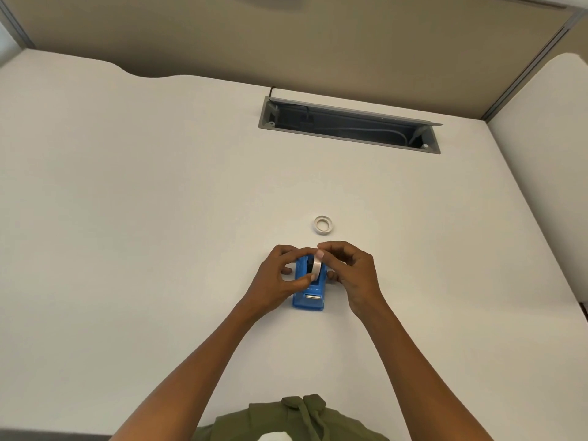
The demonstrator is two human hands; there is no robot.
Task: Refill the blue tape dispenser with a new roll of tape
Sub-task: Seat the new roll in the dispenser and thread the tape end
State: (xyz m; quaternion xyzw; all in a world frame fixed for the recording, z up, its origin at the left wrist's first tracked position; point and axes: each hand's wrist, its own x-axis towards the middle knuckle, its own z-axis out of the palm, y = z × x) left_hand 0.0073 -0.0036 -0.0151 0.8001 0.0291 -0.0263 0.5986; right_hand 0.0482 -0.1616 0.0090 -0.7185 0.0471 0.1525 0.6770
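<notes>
A blue tape dispenser (310, 296) stands on the white desk (159, 218) in front of me, its cutter end toward me. A roll of tape (316, 267) stands on edge in the dispenser's cradle. My left hand (280, 280) pinches the roll from the left, thumb on its near edge. My right hand (348, 268) holds it from the right, fingertips on its top. A second, thin whitish ring (323, 224) lies flat on the desk just beyond the hands; it looks like an empty core.
An open grey cable trough (350, 127) is sunk into the desk at the back. Beige partition walls (318, 43) close the desk at the rear and on the right. My green top (302, 418) shows at the bottom edge.
</notes>
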